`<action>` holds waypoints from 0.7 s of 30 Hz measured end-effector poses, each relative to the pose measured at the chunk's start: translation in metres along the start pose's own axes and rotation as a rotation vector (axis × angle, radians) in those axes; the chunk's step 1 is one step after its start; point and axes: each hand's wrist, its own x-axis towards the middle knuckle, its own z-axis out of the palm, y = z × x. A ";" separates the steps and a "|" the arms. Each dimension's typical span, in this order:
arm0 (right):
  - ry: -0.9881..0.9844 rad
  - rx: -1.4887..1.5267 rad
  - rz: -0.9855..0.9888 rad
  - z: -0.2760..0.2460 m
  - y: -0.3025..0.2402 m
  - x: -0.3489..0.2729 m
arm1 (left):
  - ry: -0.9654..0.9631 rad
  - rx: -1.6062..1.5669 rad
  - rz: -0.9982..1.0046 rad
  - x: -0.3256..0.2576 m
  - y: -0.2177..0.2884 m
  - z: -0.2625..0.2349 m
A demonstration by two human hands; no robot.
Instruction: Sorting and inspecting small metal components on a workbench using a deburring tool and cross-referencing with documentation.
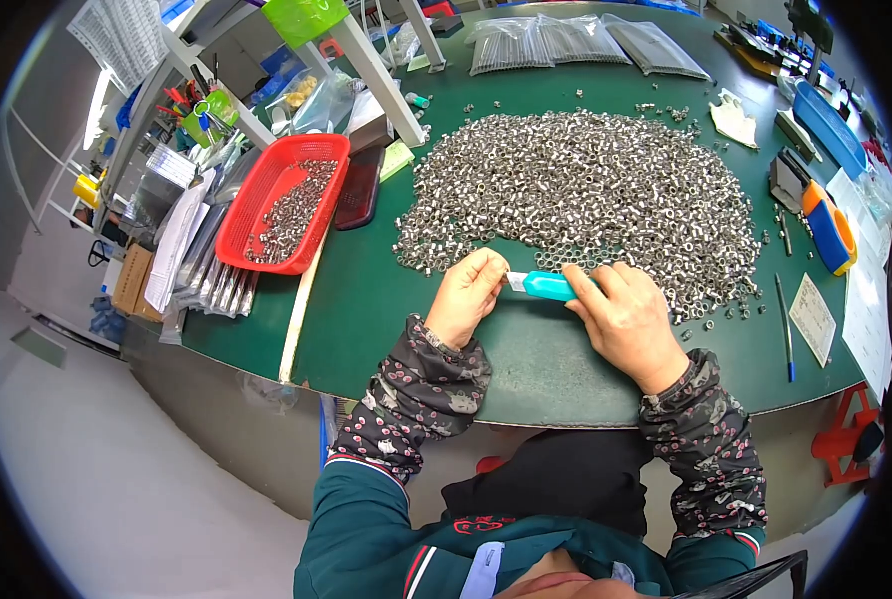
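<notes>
My right hand [626, 321] is closed around a teal-handled utility knife [546, 287], its pale blade end pointing left. The blade tip meets the pinched fingertips of my left hand [464, 298]. A tiny metal piece seems to sit between those fingers, mostly hidden, probably one of the small rings. Just beyond both hands spreads a wide heap of small silvery metal rings [586, 180] on the green table [546, 379]. Both hands hover over the strip of table between the heap and the front edge.
On the left stands a red plastic basket [228, 238] with more rings, beside a dark tray [360, 190] and stacked bagged papers [191, 245]. Plastic bags [551, 42] lie at the back. To the right are a pen [785, 329], a card [813, 319], an orange-and-blue tool [830, 228] and a blue bin [831, 130].
</notes>
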 end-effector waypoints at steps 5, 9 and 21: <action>-0.018 0.002 -0.001 -0.001 0.000 0.000 | -0.037 -0.002 -0.025 0.001 0.000 -0.003; -0.021 0.003 -0.010 -0.002 0.001 0.000 | -0.037 0.000 -0.046 0.000 0.004 -0.001; 0.021 -0.031 -0.094 -0.003 0.003 0.001 | -0.162 -0.095 -0.230 0.001 0.009 -0.012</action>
